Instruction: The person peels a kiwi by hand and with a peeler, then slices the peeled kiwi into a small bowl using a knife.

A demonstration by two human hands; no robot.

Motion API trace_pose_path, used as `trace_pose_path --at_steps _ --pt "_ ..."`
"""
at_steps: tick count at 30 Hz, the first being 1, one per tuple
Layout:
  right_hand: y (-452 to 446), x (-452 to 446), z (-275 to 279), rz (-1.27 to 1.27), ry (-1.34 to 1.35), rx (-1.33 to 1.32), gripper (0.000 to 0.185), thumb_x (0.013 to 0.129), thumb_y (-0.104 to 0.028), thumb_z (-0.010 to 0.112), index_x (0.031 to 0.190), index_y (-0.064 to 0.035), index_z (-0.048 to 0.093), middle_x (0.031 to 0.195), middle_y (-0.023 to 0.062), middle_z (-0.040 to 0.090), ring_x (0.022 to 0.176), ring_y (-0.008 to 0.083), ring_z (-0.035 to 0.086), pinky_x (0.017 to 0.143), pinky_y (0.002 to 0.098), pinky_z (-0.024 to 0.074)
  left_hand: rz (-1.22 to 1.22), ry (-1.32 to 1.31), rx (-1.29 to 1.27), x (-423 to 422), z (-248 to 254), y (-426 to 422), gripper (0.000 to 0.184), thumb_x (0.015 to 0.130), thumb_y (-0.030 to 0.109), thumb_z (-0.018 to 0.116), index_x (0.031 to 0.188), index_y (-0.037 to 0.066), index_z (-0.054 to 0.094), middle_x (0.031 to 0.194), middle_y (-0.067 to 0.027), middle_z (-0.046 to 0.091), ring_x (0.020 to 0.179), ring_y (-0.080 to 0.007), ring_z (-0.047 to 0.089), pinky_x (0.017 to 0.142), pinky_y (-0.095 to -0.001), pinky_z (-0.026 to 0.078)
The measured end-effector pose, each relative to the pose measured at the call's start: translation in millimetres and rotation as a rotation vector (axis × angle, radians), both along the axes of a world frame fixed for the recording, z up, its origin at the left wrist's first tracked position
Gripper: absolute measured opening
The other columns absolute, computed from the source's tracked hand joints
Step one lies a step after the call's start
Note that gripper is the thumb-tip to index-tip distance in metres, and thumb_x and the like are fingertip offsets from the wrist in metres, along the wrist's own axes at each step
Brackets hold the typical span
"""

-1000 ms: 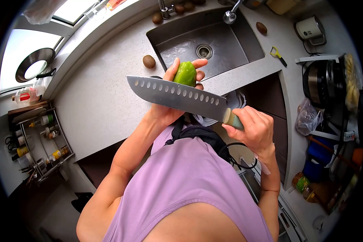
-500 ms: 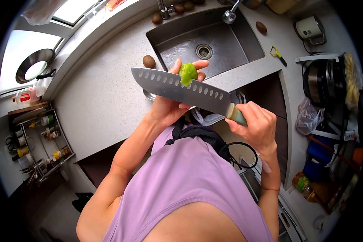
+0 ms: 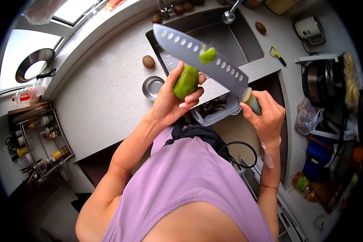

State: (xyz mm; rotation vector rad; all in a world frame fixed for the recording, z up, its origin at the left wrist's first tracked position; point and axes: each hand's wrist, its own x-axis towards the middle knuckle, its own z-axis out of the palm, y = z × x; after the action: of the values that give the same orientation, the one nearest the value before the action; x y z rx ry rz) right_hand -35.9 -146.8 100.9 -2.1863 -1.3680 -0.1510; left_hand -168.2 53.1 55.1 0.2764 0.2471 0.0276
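Note:
My left hand (image 3: 169, 97) is wrapped round a peeled green kiwi (image 3: 186, 83). My right hand (image 3: 265, 115) grips the pale handle of a large knife (image 3: 189, 47), its wide blade dotted with oval hollows. The blade slants over the sink's near edge, above and apart from the kiwi. A small green kiwi piece (image 3: 208, 55) clings to the blade. Left of my left hand, a small metal bowl (image 3: 152, 88) stands on the counter, with an unpeeled brown kiwi (image 3: 148, 61) behind it.
Behind the blade is a steel sink (image 3: 246, 48). A clear plastic container (image 3: 213, 117) with dark scraps sits below the counter edge. A yellow peeler (image 3: 276, 55) and another brown kiwi (image 3: 260, 27) lie to the right. A spice rack (image 3: 68, 141) stands far left.
My right hand has raised the knife up and right, off the kiwi, with a green piece on the blade. The kiwi in my left hand and the metal bowl now show more fully.

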Motion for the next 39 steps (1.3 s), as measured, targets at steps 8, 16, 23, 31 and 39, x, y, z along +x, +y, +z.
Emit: trace_pose_path --at_steps 8,16,23,31,39 --pt "29.0 65.6 -181.6 -0.22 1.053 -0.301 0.047 0.099 -0.047 0.046 0.081 -0.0048 0.054 0.055 -0.0045 0.037 0.045 0.0049 0.033 0.042 0.0239 0.0271 0.06 0.009 -0.128 -4.3 -4.3 5.1 0.06 0.102 0.044 0.035 0.141 -0.001 0.033 0.089 -0.0039 0.043 0.054 -0.007 0.039 0.036 -0.0142 0.036" --pt "49.1 67.9 -160.8 -0.165 1.277 0.013 0.046 0.1 -0.047 0.042 0.083 -0.006 0.054 0.054 -0.004 0.039 0.042 0.0047 0.035 0.039 0.0224 0.0268 0.13 0.083 0.167 -13.4 -12.5 18.8 0.056 0.103 0.041 0.033 0.141 0.0 0.037 0.097 -0.005 0.05 0.07 -0.0088 0.049 0.053 -0.0172 0.045" --pt "42.9 30.1 -115.9 -0.124 1.265 0.083 0.036 0.1 -0.038 0.046 0.085 -0.0057 0.052 0.056 -0.0027 0.041 0.046 0.0035 0.038 0.042 0.0221 0.0288 0.243 0.176 0.094 -20.3 -28.0 20.5 0.049 0.103 0.032 0.036 0.142 0.003 0.036 0.109 -0.0103 0.056 0.094 -0.0165 0.057 0.08 -0.0273 0.054" --pt "28.3 -5.6 -43.4 0.075 0.943 -0.237 0.026 0.1 -0.029 0.046 0.097 -0.0037 0.051 0.065 0.0069 0.051 0.055 0.0176 0.051 0.055 0.0314 0.0418 0.41 0.195 0.069 -24.6 -41.8 17.6 0.046 0.102 0.029 0.042 0.139 0.003 0.038 0.119 -0.0141 0.054 0.108 -0.0225 0.056 0.097 -0.0331 0.051" --pt "33.5 -27.2 -25.5 0.161 0.838 -0.303 0.025 0.097 -0.029 0.051 0.099 -0.0033 0.051 0.07 0.0188 0.055 0.066 0.0393 0.053 0.062 0.0407 0.0423 0.586 0.089 -0.041 -19.3 -44.1 28.9 0.035 0.101 0.029 0.047 0.125 0.003 0.046 0.121 -0.0162 0.052 0.111 -0.0258 0.055 0.1 -0.0336 0.049"
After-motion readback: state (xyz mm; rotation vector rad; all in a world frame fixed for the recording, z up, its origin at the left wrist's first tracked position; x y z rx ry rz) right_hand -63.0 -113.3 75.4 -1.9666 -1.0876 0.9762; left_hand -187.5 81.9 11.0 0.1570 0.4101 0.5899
